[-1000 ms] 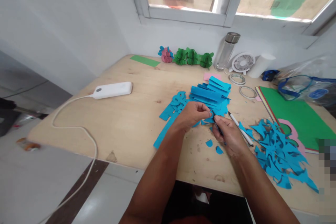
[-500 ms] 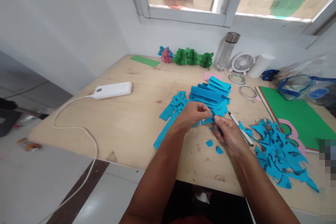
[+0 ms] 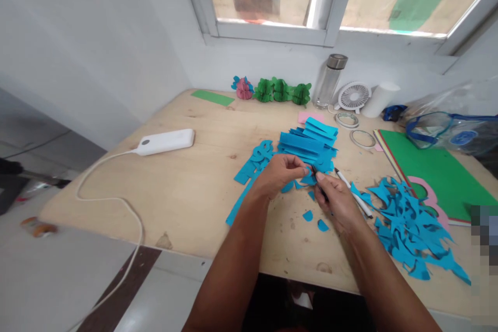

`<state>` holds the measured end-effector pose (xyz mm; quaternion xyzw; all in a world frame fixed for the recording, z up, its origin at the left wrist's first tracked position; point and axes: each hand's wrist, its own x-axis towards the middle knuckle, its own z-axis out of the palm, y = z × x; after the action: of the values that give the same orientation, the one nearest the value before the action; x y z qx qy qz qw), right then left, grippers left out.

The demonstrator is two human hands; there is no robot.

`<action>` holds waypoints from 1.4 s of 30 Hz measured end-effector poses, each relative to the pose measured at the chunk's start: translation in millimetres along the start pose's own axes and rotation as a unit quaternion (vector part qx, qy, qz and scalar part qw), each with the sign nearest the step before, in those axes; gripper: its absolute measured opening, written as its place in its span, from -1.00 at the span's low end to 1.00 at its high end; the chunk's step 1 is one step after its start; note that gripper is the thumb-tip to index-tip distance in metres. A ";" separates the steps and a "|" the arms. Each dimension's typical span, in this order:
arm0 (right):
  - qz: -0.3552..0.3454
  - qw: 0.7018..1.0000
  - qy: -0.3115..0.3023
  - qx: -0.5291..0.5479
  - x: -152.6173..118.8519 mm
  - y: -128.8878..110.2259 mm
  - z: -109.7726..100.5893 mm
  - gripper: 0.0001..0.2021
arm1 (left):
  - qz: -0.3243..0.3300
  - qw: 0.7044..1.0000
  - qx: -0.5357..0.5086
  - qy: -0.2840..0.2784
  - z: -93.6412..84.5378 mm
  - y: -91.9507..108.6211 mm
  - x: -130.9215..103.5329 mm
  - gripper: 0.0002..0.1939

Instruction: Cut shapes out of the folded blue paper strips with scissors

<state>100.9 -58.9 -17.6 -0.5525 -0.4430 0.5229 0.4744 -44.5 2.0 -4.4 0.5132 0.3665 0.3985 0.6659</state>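
Note:
My left hand (image 3: pixel 286 174) is closed in a pinch on a small piece of blue paper (image 3: pixel 308 171). Close beside it, my right hand (image 3: pixel 335 194) is wrapped round dark scissors (image 3: pixel 322 192), mostly hidden by the fingers, with the tips at the paper. Behind both hands lies a stack of folded blue paper strips (image 3: pixel 301 144). Blue cut-outs with rings (image 3: pixel 261 153) lie left of my left hand, partly covered by the wrist. Two small blue scraps (image 3: pixel 322 225) rest on the table below the hands.
A heap of blue offcuts (image 3: pixel 406 223) and a white pen (image 3: pixel 356 196) lie to the right, near green sheets (image 3: pixel 439 171). Along the wall stand green paper ornaments (image 3: pixel 280 90), a glass bottle (image 3: pixel 330 83) and a small fan (image 3: pixel 353 97). A white power bank (image 3: pixel 167 141) with cable lies left.
The view has shifted slightly, so the table sits a little lower and further left. Both hands stay close together, with the scissor tips still at the blue paper.

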 end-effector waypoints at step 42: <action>-0.038 0.977 0.159 0.135 11.4 10.2 -4.2 -0.64 | -0.033 0.980 -0.161 0.116 21.8 -15.1 7.4 -0.69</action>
<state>105.7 -49.4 -29.5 -0.5420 -0.3076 0.4649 0.6289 -19.5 -2.2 -15.3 0.3370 0.3889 0.4867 0.7059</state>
